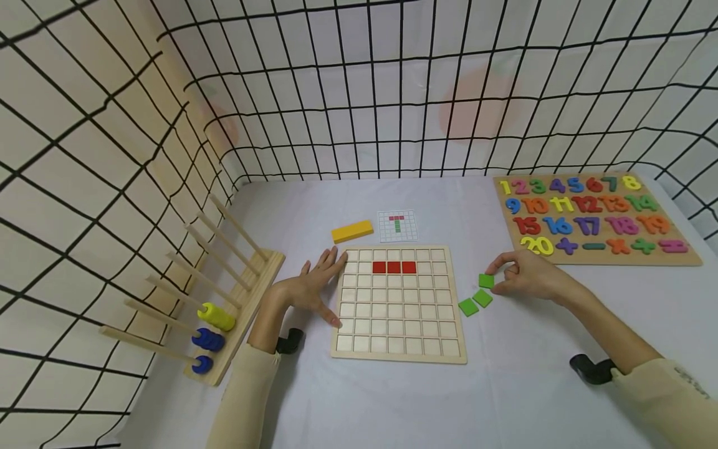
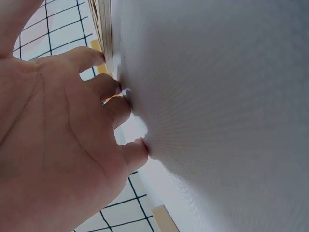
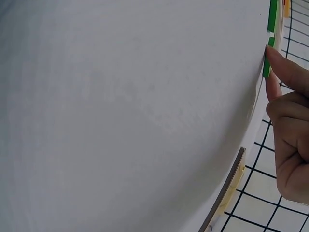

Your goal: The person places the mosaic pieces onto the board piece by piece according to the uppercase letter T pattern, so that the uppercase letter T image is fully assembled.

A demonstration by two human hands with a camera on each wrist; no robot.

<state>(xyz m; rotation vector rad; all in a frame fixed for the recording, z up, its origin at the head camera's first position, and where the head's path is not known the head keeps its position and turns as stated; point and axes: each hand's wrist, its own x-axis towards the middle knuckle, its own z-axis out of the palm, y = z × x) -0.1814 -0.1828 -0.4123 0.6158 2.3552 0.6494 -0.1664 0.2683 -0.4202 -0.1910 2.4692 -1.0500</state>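
Note:
A wooden grid board (image 1: 335, 349) lies flat on the white cloth. Three red square tiles (image 1: 394, 267) sit side by side in its second row. My left hand (image 1: 308, 288) rests at the board's left edge, fingers spread, with fingertips down on the cloth in the left wrist view. Right of the board, my right hand (image 1: 527, 277) pinches a green square tile (image 1: 486, 280) between thumb and index finger. The right wrist view shows this green tile (image 3: 266, 67) low over the cloth. Two more green tiles (image 1: 468, 307) lie just beside it, toward the board.
Behind the board are a yellow bar (image 1: 352, 231) and a small pattern card (image 1: 397, 237) with a red and green T. A peg stand (image 1: 275, 259) with yellow and blue beads is at left. A number puzzle board (image 1: 692, 257) lies at right. Black wire mesh (image 1: 401, 93) surrounds the table.

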